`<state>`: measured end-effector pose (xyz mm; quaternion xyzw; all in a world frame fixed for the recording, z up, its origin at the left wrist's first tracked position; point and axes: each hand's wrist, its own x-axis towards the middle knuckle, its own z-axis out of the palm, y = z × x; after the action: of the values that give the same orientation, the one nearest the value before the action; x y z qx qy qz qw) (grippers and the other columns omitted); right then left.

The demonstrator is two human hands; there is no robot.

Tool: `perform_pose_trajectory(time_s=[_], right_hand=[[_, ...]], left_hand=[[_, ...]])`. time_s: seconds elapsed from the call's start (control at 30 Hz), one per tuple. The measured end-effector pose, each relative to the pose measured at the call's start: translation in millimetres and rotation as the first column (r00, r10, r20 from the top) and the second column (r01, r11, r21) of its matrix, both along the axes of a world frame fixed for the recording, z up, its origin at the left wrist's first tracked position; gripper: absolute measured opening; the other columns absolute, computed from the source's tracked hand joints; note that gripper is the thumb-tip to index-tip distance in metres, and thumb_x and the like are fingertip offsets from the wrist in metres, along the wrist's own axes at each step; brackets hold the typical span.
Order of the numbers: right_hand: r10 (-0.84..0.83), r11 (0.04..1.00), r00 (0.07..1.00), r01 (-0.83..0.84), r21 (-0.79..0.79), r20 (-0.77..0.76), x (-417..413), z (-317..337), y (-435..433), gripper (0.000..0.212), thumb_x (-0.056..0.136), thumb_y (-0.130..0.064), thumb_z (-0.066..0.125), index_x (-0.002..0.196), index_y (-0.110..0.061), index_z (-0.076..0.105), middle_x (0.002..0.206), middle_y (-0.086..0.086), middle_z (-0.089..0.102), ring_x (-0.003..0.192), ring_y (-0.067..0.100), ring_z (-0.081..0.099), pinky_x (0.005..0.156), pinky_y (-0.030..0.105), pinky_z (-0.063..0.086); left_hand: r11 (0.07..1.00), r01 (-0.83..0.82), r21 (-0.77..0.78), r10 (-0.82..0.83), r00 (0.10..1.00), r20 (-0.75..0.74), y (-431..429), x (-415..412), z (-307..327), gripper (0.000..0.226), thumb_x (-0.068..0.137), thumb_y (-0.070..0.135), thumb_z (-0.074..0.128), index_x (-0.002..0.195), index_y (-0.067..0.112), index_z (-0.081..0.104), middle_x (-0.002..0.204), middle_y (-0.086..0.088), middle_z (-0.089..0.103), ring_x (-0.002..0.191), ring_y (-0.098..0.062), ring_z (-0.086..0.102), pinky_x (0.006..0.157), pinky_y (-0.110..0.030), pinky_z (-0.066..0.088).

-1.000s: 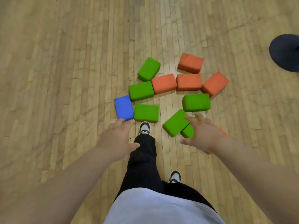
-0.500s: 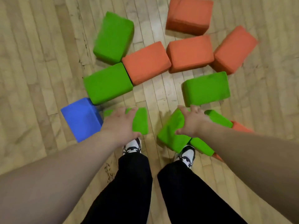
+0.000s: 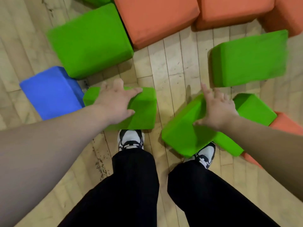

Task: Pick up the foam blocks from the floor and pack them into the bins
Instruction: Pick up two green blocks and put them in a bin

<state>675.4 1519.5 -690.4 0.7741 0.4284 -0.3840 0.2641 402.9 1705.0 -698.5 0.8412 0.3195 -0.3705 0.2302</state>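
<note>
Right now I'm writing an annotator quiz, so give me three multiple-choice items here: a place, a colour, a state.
1. Where is the blue block? A. beside the left-hand block B. between the shoes C. atop an orange block
2. What colour is the right-hand block? A. orange B. blue C. green
3. What is the left hand doing? A. gripping its block B. making an empty fist C. hanging clear
Key: 1 A, it lies at that block's left end; 2 C, green shows around the right hand; 3 A, it curls over the block's top edge.
</note>
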Motion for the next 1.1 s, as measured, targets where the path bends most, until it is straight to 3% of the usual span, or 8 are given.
perform_pose_trajectory(time_s=[0.1,0.23,0.37,0.53,0.67,0.77,0.9,1.1], right_hand=[[0.049,0.999,0.995,-0.048,0.006,-0.091,-13,16,-7,0.136,0.065,-0.068,0.083,0.160,-0.036,-0.010,0.152,0.011,0.043,0.136,0.039,0.040,0.111,0.052,0.039],[-0.139,0.990,0.951,0.137,-0.027,-0.276,-37,31,-13,0.120,0.067,-0.054,0.089,0.158,-0.045,0.012,0.143,0.008,0.034,0.131,0.037,0.045,0.110,0.048,0.041],[-0.291,0.948,0.918,0.315,0.049,-0.270,-61,71,-31,0.104,0.076,-0.057,0.082,0.159,-0.043,0.020,0.146,0.008,0.041,0.130,0.035,0.050,0.107,0.049,0.048],[-0.467,0.824,0.850,0.518,0.228,-0.243,-94,206,-81,0.099,0.082,-0.052,0.074,0.162,-0.039,0.016,0.151,0.005,0.043,0.138,0.030,0.039,0.115,0.043,0.033],[-0.605,0.684,0.753,0.658,0.315,-0.258,-131,345,-136,0.097,0.077,-0.042,0.078,0.159,-0.044,0.026,0.150,0.004,0.044,0.138,0.028,0.042,0.116,0.043,0.035],[-0.707,0.570,0.673,0.723,0.390,-0.215,-168,436,-177,0.095,0.072,-0.043,0.083,0.155,-0.042,0.037,0.137,0.002,0.053,0.118,0.029,0.058,0.097,0.044,0.050],[-0.779,0.476,0.580,0.794,0.378,-0.239,-215,523,-230,0.093,0.076,-0.061,0.066,0.158,-0.043,0.025,0.141,-0.001,0.054,0.123,0.028,0.057,0.099,0.050,0.050],[-0.934,0.141,0.233,0.937,0.320,-0.270,-300,622,-326,0.100,0.082,-0.061,0.069,0.161,-0.038,0.013,0.158,-0.012,0.041,0.142,0.013,0.041,0.113,0.029,0.032]], left_hand=[[0.994,0.096,-0.050,-0.095,0.995,0.012,4,-3,15,0.086,0.089,0.064,0.062,0.154,0.061,0.005,0.137,-0.011,0.027,0.128,-0.036,0.040,0.109,-0.049,0.036],[0.991,0.127,-0.027,-0.128,0.991,-0.036,1,-8,25,0.089,0.089,0.075,0.052,0.153,0.062,-0.008,0.144,-0.012,0.039,0.131,-0.036,0.034,0.107,-0.050,0.030],[0.986,-0.155,-0.056,0.151,0.986,-0.066,-27,-10,65,0.090,0.084,0.077,0.056,0.154,0.061,0.003,0.133,-0.013,0.042,0.125,-0.038,0.045,0.106,-0.048,0.039],[0.914,-0.371,-0.164,0.383,0.923,0.046,-67,11,197,0.090,0.087,0.069,0.062,0.155,0.060,0.004,0.129,-0.007,0.038,0.123,-0.034,0.050,0.101,-0.042,0.045],[0.961,-0.239,-0.142,0.254,0.962,0.099,-103,37,332,0.089,0.088,0.071,0.057,0.155,0.059,0.001,0.130,-0.005,0.042,0.128,-0.031,0.044,0.100,-0.045,0.044],[0.982,-0.091,-0.167,0.114,0.984,0.134,-126,48,424,0.089,0.088,0.069,0.059,0.156,0.057,0.003,0.136,-0.006,0.047,0.129,-0.032,0.045,0.104,-0.045,0.042],[0.962,0.227,-0.149,-0.198,0.961,0.191,-176,54,517,0.089,0.086,0.071,0.058,0.156,0.057,0.005,0.127,-0.006,0.050,0.121,-0.033,0.051,0.102,-0.045,0.046],[0.816,0.562,-0.138,-0.528,0.820,0.222,-284,32,607,0.091,0.083,0.069,0.063,0.158,0.052,0.013,0.121,-0.007,0.057,0.116,-0.031,0.057,0.100,-0.043,0.048]])
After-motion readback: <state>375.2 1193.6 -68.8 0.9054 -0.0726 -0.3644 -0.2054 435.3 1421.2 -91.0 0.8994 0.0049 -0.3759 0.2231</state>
